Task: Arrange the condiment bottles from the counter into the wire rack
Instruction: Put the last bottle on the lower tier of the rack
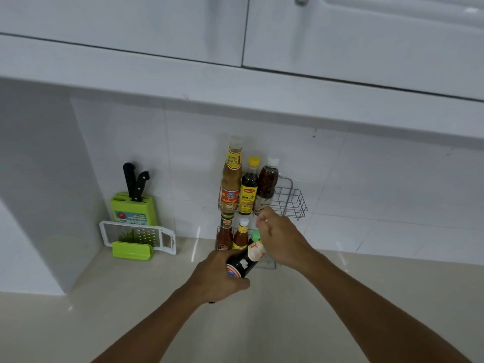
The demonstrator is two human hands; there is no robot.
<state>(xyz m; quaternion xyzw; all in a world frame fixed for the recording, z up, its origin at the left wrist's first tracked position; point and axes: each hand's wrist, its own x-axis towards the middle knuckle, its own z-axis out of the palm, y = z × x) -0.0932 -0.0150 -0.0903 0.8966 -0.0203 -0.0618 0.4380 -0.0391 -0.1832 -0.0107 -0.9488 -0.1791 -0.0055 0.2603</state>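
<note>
Tilting the dark green-capped sauce bottle (246, 260) upright first helps — left hand (218, 277) grips its base, right hand (281, 241) loosely curled, empty, touching the two-tier wire rack (293, 200) — then slot it beside the lower red bottles (233, 235).

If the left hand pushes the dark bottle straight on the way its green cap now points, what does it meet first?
Probably the lower tier of the wire rack, near the white-capped red sauce bottle. The left hand tilts the dark bottle that way; depth is unclear.
</note>
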